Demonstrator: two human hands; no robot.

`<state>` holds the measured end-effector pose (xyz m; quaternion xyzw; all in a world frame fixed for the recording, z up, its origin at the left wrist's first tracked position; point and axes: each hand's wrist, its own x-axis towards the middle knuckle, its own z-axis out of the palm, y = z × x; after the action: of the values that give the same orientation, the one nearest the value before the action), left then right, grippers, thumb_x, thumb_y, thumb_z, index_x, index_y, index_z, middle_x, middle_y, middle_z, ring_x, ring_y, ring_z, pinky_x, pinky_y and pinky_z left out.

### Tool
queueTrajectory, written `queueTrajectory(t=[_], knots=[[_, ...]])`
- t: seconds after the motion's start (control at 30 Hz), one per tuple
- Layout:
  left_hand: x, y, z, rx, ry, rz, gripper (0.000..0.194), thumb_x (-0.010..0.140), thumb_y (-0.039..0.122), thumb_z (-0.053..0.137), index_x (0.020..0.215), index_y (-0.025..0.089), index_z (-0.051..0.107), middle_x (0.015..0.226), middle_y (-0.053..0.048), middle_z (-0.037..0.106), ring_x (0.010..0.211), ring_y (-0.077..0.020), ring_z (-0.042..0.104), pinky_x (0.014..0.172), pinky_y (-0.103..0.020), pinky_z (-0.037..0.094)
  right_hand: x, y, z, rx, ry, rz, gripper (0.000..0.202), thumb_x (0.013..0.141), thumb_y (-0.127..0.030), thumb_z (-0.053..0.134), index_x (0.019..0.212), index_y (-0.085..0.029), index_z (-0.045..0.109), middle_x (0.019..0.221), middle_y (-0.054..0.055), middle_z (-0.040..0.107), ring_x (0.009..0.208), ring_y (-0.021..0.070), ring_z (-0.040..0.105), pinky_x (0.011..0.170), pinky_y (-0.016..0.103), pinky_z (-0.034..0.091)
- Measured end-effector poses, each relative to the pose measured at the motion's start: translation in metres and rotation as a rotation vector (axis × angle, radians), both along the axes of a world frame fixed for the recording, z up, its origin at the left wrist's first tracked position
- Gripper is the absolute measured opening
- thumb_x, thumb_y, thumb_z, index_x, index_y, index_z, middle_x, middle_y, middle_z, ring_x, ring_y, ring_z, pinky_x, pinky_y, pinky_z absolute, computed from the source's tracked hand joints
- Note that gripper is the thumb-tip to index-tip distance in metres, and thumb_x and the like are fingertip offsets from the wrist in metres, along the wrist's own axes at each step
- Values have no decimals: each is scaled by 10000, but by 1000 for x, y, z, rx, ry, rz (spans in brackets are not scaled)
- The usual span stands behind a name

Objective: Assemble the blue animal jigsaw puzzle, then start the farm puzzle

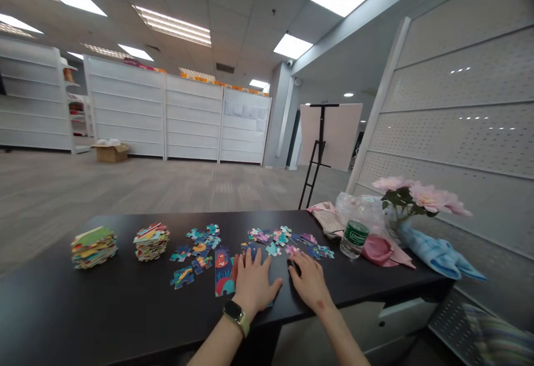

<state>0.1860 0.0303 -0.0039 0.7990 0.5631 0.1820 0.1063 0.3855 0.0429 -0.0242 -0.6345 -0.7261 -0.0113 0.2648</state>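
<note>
My left hand point(254, 280) lies with its fingers spread over joined puzzle pieces point(224, 271) on the dark table point(137, 305); it covers much of them. My right hand point(307, 278) rests to the right, fingers curved down beside a pink puzzle piece point(292, 250); something dark shows at its thumb and index finger, too unclear to name. Loose blue and purple pieces point(273, 249) lie beyond both hands. Another loose group point(202, 248) is left of the joined part. A yellow-green band with a dark watch face point(232, 309) is on my left wrist.
Two stacks of colourful pieces point(94, 248) point(152, 242) stand at the left. On the right are a green-labelled bottle point(355, 235), plastic bags, a pink cloth point(386, 251), a blue cloth point(438, 252) and a vase of pink flowers point(425, 196). An easel point(320, 143) stands behind the table.
</note>
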Motion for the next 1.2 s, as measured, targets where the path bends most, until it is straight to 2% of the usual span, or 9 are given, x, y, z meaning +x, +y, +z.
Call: queueTrajectory(t=[0.13,0.27,0.37,0.47,0.6,0.73,0.9,1.03,1.2], knots=[[-9,-2,1,46,-68,9,525,887,542,472,1333,280,563,1485,-92,454,1407,-354,325,1169,-537,170,-20,32,14,-23,24,135,372,918,-222,445,1221,-251,659,1381,81,593,1316,255,492,1096,464,364],[-24,-3,11,69,-183,72,377,901,357,446,1226,247,602,1367,-83,541,1277,-282,464,1088,-435,342,-63,85,29,-111,-62,353,436,870,-170,498,1281,-228,634,1412,84,569,1336,220,476,1131,390,332],[-36,-5,10,44,-232,55,330,858,322,488,1147,260,634,1256,-60,597,1213,-266,500,1053,-396,381,-88,119,35,-160,-105,378,507,774,-175,607,1275,-250,643,1376,81,602,1279,251,536,1067,384,396],[-43,-8,8,18,-261,39,314,825,329,526,1111,286,647,1210,-42,610,1189,-260,511,1065,-389,377,-87,140,41,-199,-144,361,458,719,-194,653,1172,-245,700,1173,65,721,1088,246,651,939,343,471],[-42,-7,11,-15,-287,40,317,813,376,547,1105,305,649,1212,-34,607,1199,-277,497,1046,-416,398,-56,152,53,-204,-192,302,410,718,-115,573,1090,-198,726,877,50,759,858,206,688,814,285,477],[-34,-4,19,-65,-313,30,338,817,381,542,1130,303,644,1233,-30,606,1216,-277,490,1074,-440,374,-38,152,61,-201,-236,218,386,731,-82,509,1016,-178,752,951,92,757,968,229,684,866,301,463],[-33,-4,16,-51,-359,27,331,813,358,557,1118,274,656,1197,-48,624,1182,-284,516,1100,-458,333,-79,154,58,-275,-253,328,478,792,-173,580,1261,-217,656,1305,66,656,1226,219,582,1039,302,411],[-42,-4,11,-16,-382,23,300,821,329,555,1089,253,666,1148,-50,635,1148,-273,533,1119,-426,305,-119,164,60,-421,-270,360,478,724,-151,731,1195,-213,680,1191,66,707,1113,238,643,976,316,478],[-52,0,17,-33,-359,7,348,837,294,506,1148,225,647,1204,-59,617,1127,-249,534,1017,-338,406,-133,171,74,-534,-165,271,275,947,-345,607,1153,-163,623,1159,73,649,980,200,649,856,407,556]])
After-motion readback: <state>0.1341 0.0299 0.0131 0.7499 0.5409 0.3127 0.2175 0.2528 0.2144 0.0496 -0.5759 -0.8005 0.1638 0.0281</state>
